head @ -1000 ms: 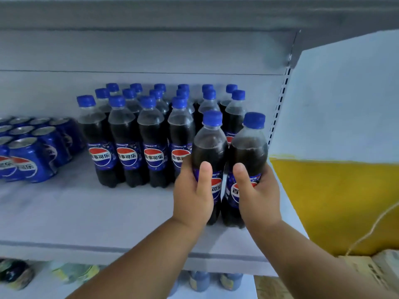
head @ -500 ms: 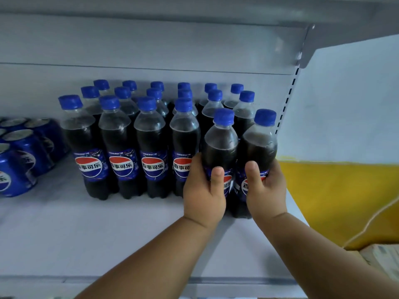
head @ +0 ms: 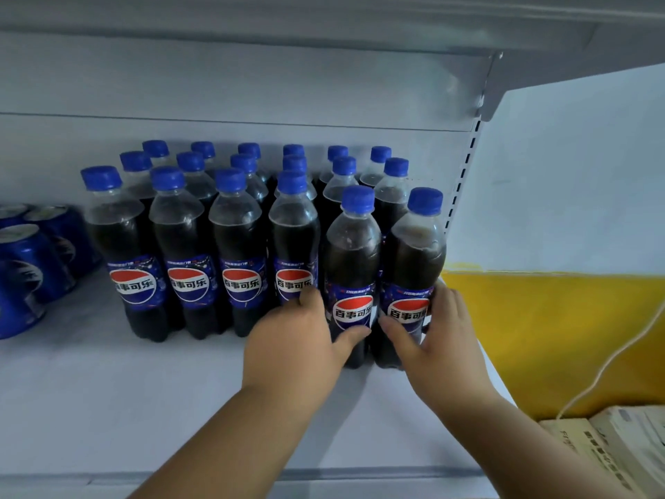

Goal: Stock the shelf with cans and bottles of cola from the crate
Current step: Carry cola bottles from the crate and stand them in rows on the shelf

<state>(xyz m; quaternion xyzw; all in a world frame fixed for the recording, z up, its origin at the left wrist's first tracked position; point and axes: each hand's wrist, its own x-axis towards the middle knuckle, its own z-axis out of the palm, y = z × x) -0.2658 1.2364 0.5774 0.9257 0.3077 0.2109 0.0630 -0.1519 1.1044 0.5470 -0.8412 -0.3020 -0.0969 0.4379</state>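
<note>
On the white shelf, the left hand grips a cola bottle, its fingers curled round the label. The right hand grips a second bottle just beside it, nearest the shelf's right edge. Both bottles stand upright in front of the other rows of bottles. Blue cans sit towards the left edge.
</note>
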